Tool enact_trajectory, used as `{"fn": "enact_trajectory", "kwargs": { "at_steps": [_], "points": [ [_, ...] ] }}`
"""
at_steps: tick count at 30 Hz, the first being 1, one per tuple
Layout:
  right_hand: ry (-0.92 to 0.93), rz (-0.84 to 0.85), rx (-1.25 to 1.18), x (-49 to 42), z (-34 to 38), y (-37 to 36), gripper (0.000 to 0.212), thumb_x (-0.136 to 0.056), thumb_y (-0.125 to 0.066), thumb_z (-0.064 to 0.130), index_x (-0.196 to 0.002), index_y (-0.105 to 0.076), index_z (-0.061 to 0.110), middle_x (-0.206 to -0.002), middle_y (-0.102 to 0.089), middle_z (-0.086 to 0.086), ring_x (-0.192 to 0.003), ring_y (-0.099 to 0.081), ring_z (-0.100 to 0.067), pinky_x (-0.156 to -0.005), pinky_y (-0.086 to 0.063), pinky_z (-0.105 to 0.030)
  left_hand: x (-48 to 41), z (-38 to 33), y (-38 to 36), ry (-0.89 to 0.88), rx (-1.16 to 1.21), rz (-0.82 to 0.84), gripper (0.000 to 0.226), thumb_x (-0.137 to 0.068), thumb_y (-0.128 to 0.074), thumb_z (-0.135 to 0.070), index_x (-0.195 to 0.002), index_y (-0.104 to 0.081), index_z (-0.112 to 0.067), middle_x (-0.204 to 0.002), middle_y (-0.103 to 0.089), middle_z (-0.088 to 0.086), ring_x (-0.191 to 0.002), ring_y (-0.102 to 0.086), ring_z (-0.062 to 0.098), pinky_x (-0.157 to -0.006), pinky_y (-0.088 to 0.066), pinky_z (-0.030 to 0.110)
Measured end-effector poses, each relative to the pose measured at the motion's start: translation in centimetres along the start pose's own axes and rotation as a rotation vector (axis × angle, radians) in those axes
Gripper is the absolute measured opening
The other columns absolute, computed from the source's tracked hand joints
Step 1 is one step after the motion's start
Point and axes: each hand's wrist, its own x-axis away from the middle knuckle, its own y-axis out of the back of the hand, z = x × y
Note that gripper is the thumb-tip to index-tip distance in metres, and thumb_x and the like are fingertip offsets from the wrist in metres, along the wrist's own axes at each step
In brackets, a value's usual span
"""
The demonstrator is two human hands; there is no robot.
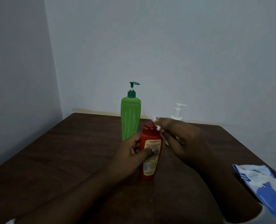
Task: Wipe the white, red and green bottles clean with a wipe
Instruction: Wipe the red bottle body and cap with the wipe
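From the head camera, the left hand grips the upright red bottle near the middle of the dark wooden table, fingers curled round it and thumb across the label. The right hand pinches a small white wipe in bent fingertips against the bottle's cap. The green bottle stands just behind, and the white bottle is partly hidden behind the right hand. A blue-and-white packet lies at the right edge.

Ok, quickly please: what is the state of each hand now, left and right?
The left hand grips the red bottle around its body.
The right hand pinches the wipe at the bottle's cap.
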Motion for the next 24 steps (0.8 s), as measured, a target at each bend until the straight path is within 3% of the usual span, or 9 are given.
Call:
{"fn": "enact_trajectory", "kwargs": {
  "at_steps": [4, 13, 19, 24],
  "points": [
    [-0.029, -0.040, -0.009, 0.7, -0.8, 0.7, 0.028, -0.096, -0.064, 0.013, -0.124, -0.068, 0.012, -0.127, -0.068, 0.003, -0.121, -0.060, -0.004, -0.098, -0.052, -0.028, 0.0, 0.0, -0.2, -0.009, -0.028, 0.015, 0.029, -0.088, -0.078, -0.036, -0.112, -0.067, -0.049, -0.116, -0.075, -0.015, -0.106, -0.072, 0.003, -0.078, -0.057, 0.014],
    [0.104, -0.021, 0.075, -0.6, 2.1, -2.1, 0.032, -0.094, -0.058, 0.007, -0.123, -0.067, 0.001, -0.130, -0.066, -0.014, -0.126, -0.059, -0.024, -0.109, -0.046, -0.039, 0.2, -0.5, -0.2, -0.021, -0.031, 0.011, 0.029, -0.075, -0.074, -0.049, -0.102, -0.068, -0.059, -0.112, -0.075, -0.022, -0.103, -0.071, -0.002, -0.076, -0.056, 0.011],
    [-0.060, -0.086, -0.002, 0.0, 0.6, -0.5, 0.024, -0.096, -0.061, 0.011, -0.119, -0.069, 0.009, -0.120, -0.071, -0.003, -0.113, -0.065, -0.013, -0.092, -0.054, -0.034, 0.0, 0.1, 0.3, 0.003, -0.043, 0.012, 0.041, -0.080, -0.077, -0.038, -0.118, -0.066, -0.030, -0.112, -0.076, -0.014, -0.103, -0.073, 0.004, -0.076, -0.057, 0.014],
    [-0.017, -0.076, -0.006, 0.4, 1.4, -1.3, 0.030, -0.096, -0.057, 0.011, -0.124, -0.067, 0.004, -0.129, -0.067, -0.010, -0.124, -0.061, -0.019, -0.102, -0.049, -0.038, 0.1, 0.1, -0.2, -0.013, -0.054, 0.017, 0.039, -0.077, -0.075, -0.039, -0.115, -0.065, -0.032, -0.109, -0.076, -0.019, -0.101, -0.072, 0.000, -0.074, -0.056, 0.012]
  ]
}}
